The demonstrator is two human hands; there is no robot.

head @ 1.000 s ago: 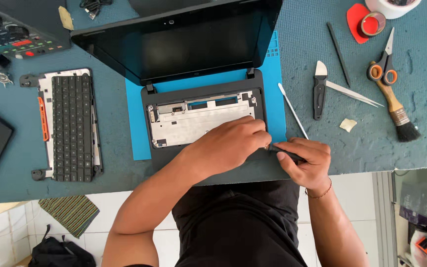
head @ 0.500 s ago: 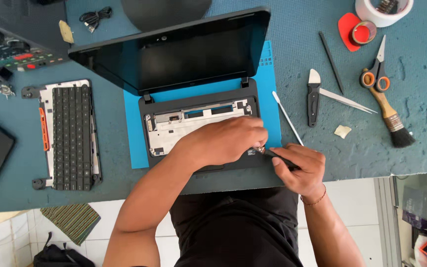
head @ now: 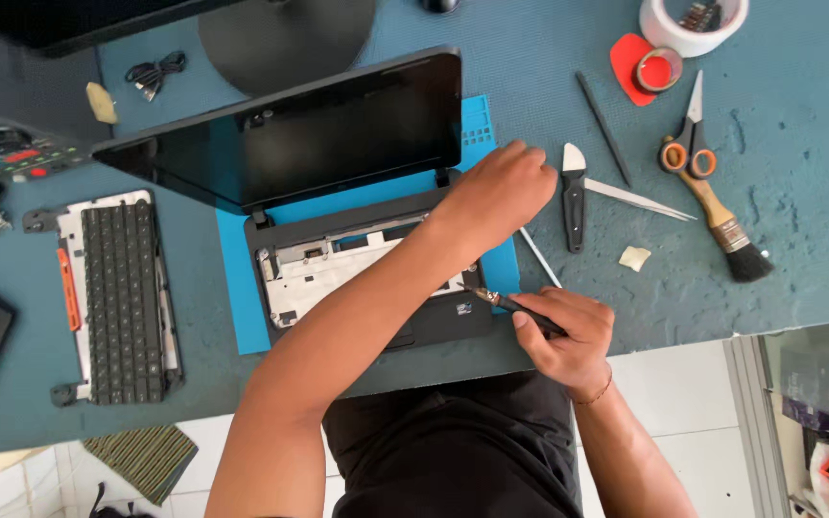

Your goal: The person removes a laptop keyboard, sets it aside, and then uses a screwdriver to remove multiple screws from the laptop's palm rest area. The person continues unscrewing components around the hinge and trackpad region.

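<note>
Partly hidden: screwdriver point(head: 515, 308) tip behind left forearm; right hand point(head: 568, 338) grips.

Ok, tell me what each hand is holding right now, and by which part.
The right hand grips a dark screwdriver by its handle, tip at the laptop base. The left hand lies at the laptop's right hinge corner; whether it holds anything cannot be told.

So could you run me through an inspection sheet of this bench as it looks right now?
Surface: blue-grey mat over the bench.
Job's things: open laptop, keyboard removed, on a blue pad; screwdriver.
Clutter: loose keyboard, scissors, brush, tweezers, tape roll.
Grip: right hand holds the screwdriver; left hand at the laptop's right hinge.
Cables: black coil.
Surroundings: white tiled floor.
</note>
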